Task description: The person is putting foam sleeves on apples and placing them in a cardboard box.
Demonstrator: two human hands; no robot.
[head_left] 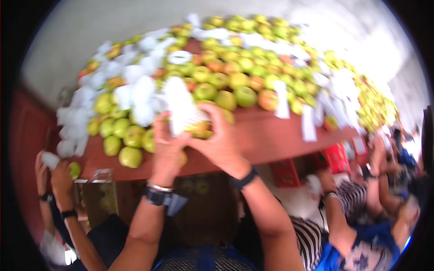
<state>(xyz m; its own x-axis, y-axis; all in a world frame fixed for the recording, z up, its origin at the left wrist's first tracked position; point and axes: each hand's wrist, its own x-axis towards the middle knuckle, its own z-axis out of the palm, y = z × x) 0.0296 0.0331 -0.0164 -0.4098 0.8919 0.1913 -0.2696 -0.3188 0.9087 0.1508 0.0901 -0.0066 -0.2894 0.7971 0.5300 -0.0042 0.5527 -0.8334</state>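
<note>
Both my hands meet over the front edge of a reddish-brown table (264, 139) heaped with green and reddish apples (244, 96). My right hand (217, 140) curls its thumb and fingers around an apple (198, 128) partly covered by a white foam net sleeve (178, 98). My left hand (168, 145) is at the left side of the same sleeve, its thumb close to my right thumb. The sleeve stands up beyond the apple. Blur hides the exact finger contacts. More white foam sleeves (142, 91) lie among the apples on the left.
At the left a co-worker's hands (61, 172) hold a white sleeve near a green apple (74, 170). Co-workers' arms (339, 223) reach in from the right. Red plastic crates (286, 173) stand below the table's right side. A pale wall (112, 20) rises behind.
</note>
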